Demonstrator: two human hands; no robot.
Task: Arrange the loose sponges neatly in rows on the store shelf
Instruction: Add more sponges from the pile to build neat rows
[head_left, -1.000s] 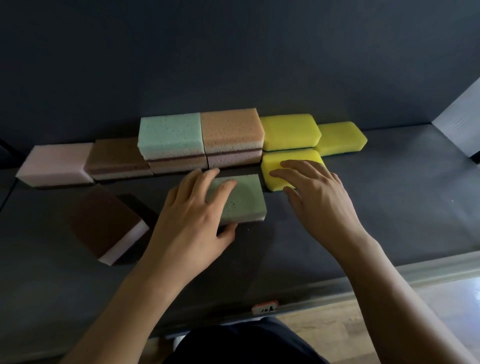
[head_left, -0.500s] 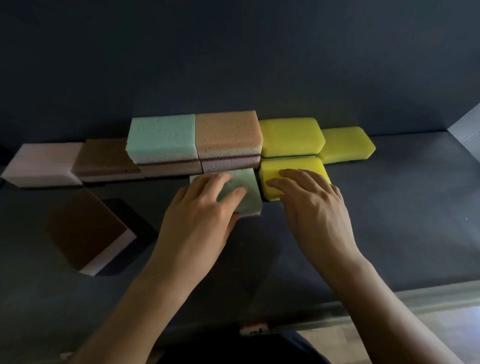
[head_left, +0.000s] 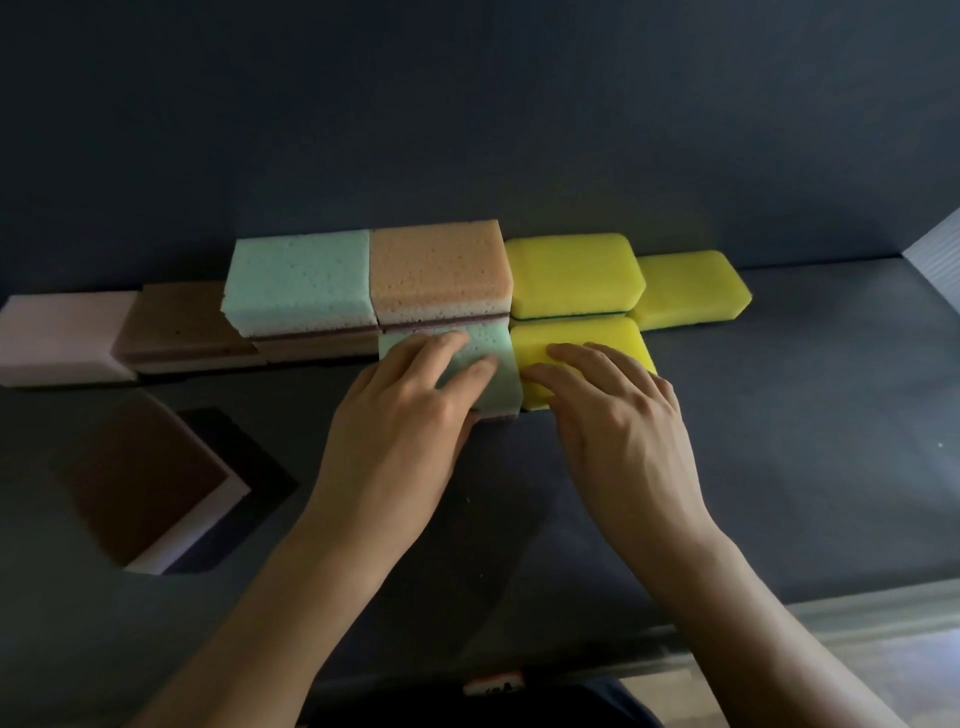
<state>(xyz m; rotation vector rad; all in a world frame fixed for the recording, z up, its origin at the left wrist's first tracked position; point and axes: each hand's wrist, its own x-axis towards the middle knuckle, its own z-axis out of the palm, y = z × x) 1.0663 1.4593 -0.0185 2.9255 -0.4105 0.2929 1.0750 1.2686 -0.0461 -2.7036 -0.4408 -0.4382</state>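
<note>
A pale green sponge lies in front of the stacked orange sponge, pushed up beside a front yellow sponge. My left hand holds the green sponge, fingers across its top and thumb at its front edge. My right hand rests flat-fingered on the front yellow sponge. Along the back wall runs a row: pink sponge, brown sponge, mint sponge, the orange one, then two yellow sponges. One loose brown-and-white sponge lies askew at the left front.
The dark shelf has a grey front lip carrying a small price tag. A white side panel closes the shelf's right end. A dark back wall rises behind the row.
My left hand has slid the green sponge back and to the right until it meets the stack and the front yellow sponge. My right hand stayed on that yellow sponge.
</note>
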